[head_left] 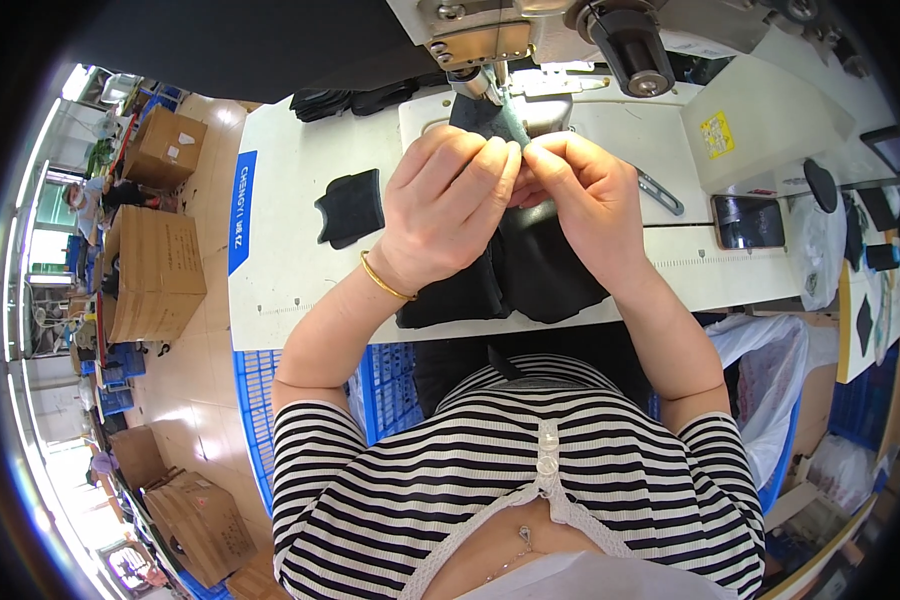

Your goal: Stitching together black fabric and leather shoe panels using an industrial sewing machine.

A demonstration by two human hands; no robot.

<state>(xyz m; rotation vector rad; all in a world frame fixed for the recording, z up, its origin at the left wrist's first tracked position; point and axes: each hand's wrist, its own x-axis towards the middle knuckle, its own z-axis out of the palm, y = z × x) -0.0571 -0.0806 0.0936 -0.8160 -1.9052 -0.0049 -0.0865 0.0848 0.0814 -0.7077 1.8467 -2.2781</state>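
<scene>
- Two bare hands on my feed, both at upper ctr of frame, almost touching at the fingertips.
- L hand (445,200): fingers curled, thumb side pinched shut on near end of a dark piece (482,117). Gold bangle (387,277) on that wrist.
- R hand (592,200): thumb + index pinched on same piece, just beside L fingertips; other fingers curled, partly hidden.
- Dark piece is upper ctr, running from fingertips up to presser foot (502,92) of sewing machine (480,42); greenish edge faces R. Can't tell from here if foot is down on it.
- Black pieces (550,268) lie on white table (280,215) below the hands, ctr of frame, near table's front edge.
- Small black cutout (352,208) flat, L of L hand; more black pcs (322,104) stacked upper L.
- Metal tool (660,192) R of R hand; phone (748,221) farther R.
- I also get blue crate (390,390) under table, lower L of ctr; white plastic bag (770,365) lower R; cardboard box (157,275) at L side.
</scene>
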